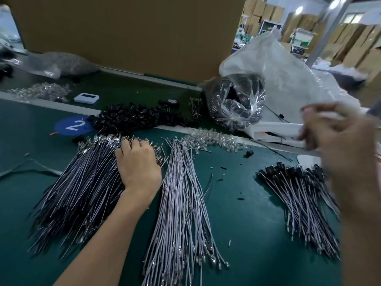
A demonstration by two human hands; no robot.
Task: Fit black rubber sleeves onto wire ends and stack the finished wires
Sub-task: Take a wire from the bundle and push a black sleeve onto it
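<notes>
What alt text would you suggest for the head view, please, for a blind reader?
A person's left hand reaches into the terminal ends of a wire pile on a green table, while the blurred right hand hovers by a white plastic bag. Loose black sleeves lie behind; sleeved wires are stacked at right.

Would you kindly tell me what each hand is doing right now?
Left hand: fingers curled, gripping ends of the dark wire bundle.
Right hand: raised, motion-blurred; cannot tell.
</notes>
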